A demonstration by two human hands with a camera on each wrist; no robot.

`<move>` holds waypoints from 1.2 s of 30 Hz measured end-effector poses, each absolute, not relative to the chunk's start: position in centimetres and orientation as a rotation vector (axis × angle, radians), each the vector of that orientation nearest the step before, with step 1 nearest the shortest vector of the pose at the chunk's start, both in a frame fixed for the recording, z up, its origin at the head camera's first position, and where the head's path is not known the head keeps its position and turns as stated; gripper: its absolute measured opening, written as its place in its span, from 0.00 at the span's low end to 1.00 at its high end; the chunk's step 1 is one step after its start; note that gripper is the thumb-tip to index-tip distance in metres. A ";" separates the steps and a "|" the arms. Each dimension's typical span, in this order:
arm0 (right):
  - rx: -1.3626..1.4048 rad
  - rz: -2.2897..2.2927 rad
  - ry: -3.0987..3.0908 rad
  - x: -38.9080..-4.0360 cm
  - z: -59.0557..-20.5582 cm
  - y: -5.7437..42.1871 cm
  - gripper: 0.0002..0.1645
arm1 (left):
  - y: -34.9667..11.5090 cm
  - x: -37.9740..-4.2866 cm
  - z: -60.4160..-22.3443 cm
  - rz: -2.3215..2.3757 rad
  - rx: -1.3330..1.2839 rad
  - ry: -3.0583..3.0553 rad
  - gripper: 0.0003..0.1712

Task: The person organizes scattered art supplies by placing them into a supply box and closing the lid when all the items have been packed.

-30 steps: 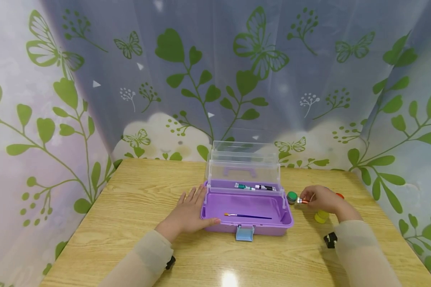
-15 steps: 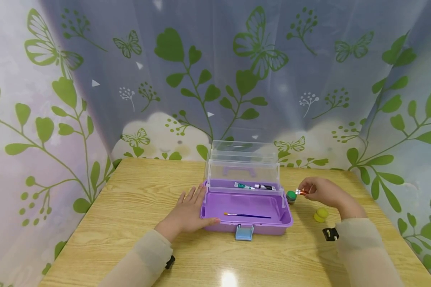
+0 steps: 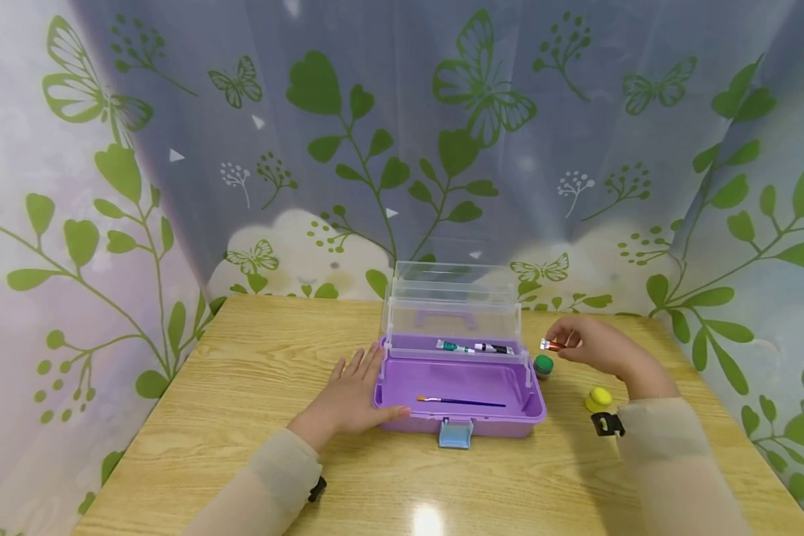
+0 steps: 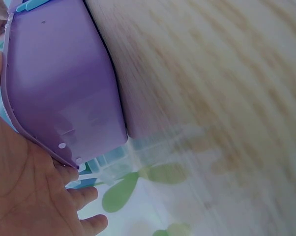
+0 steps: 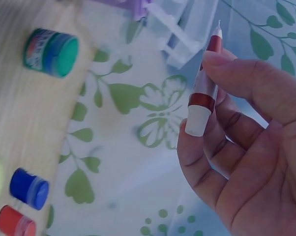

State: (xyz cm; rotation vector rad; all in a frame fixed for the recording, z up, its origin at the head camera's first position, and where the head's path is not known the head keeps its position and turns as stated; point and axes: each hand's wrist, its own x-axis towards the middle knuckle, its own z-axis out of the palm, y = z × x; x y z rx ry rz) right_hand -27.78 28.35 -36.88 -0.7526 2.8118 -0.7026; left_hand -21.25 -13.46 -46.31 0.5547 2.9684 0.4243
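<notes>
My left hand [image 3: 345, 402] rests on the left side of a purple box [image 3: 455, 430], fingers stretched out and thumb over the front rim; its palm lies near the box wall in the left wrist view. A paintbrush [image 3: 465, 403] with a blue handle lies in the box. On the raised clear tray are a green paint tube [image 3: 454, 348] and a black-and-white one [image 3: 493, 349]. Right of the box, my right hand [image 3: 599, 350] pinches a red and silver paint tube [image 5: 202, 88] with a white cap, held in the air above a green paint jar [image 3: 543, 365].
The box's clear lid [image 3: 455, 290] stands up at the back. On the wooden table [image 3: 275, 335] a yellow jar [image 3: 599, 400] stands below my right wrist. The right wrist view also shows a blue jar [image 5: 29, 188] and a red jar [image 5: 16, 220]. A patterned curtain [image 3: 375, 149] hangs behind.
My right hand has lifted the red paint tube and moved it up and slightly left, away from the jars. The yellow jar is now uncovered. My left hand has stayed put.
</notes>
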 end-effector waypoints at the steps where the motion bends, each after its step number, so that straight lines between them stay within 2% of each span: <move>1: -0.753 -0.697 2.814 -27.8 -36.7 28.2 0.10 | -13.5 -21.3 -46.4 0.427 0.560 2.973 0.69; 15: -0.843 -0.673 2.816 -28.0 -34.1 25.1 0.12 | -13.4 -21.1 -46.1 0.406 0.558 2.969 0.70; 26: -0.883 -0.714 2.781 -28.4 -33.1 22.8 0.10 | -13.4 -21.1 -46.3 0.388 0.554 2.976 0.69; 36: -0.994 -0.803 2.791 -28.7 -33.2 19.9 0.13 | -13.4 -21.1 -45.9 0.416 0.569 2.975 0.68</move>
